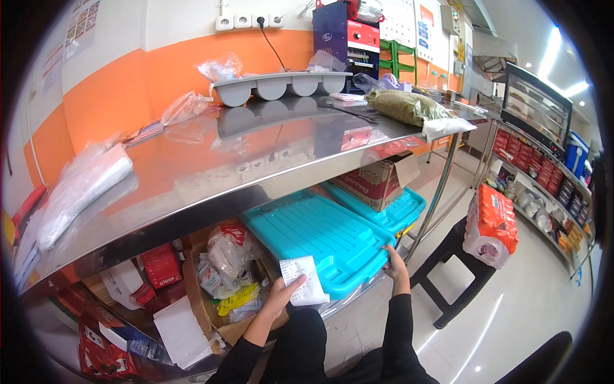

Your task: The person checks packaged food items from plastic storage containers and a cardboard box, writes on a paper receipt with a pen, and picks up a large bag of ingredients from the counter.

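My left hand (279,296) pinches a sheet of white paper (305,282) with handwriting on it, thumb on top, at the near left corner of a turquoise plastic lid (316,230). The lid tops a storage box on the shelf beneath a stainless steel table (206,163). With its fingers curled at the lid's near right corner, my right hand (395,266) grips the rim. Left of the box is an open cardboard box (197,293) holding plastic bags and a yellow packet (237,300). Whether the lid is latched cannot be told.
A second turquoise lid (407,206) bears a cardboard carton (371,180) behind. A black stool (443,288) with an orange wrapped pack (494,221) stands at right. The steel tabletop overhangs the boxes. Red boxes (160,266) and a white cardboard piece (182,331) lie lower left.
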Motion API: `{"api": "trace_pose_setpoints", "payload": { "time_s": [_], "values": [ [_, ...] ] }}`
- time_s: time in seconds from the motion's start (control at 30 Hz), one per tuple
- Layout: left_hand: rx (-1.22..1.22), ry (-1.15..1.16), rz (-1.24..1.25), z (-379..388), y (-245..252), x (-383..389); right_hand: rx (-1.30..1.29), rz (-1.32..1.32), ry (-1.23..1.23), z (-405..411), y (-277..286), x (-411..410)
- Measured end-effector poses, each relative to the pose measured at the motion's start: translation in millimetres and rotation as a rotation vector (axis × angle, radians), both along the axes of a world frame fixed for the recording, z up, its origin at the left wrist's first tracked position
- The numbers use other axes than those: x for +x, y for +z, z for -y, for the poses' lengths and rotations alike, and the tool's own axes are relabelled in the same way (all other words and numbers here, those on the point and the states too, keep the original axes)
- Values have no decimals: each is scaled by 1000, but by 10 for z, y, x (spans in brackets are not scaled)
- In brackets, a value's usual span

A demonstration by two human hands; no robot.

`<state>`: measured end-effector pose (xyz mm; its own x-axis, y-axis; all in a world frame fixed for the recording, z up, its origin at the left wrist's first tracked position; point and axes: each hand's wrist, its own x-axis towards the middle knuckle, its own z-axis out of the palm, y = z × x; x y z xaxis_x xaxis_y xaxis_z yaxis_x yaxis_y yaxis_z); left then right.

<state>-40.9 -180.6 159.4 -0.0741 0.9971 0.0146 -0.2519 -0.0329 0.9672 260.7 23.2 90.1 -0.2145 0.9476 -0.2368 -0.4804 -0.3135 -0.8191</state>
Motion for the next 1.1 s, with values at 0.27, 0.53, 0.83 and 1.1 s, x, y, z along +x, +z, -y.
{"api": "trace_pose_setpoints", "payload": {
  "time_s": [0.27,0.53,0.83,1.1],
  "values": [
    [69,-16,40,-37,180,-25,14,-75,-117,34,177,-5],
    [-20,91,-27,-300,-236,-125,-20,348,4,-113,-125,-141],
    [51,-20,-203,-637,-381,120,125,1654,-306,-28,77,-468],
    [116,335,-918,-1315,-810,-83,329,1357,-359,-92,6,115]
  ]
}}
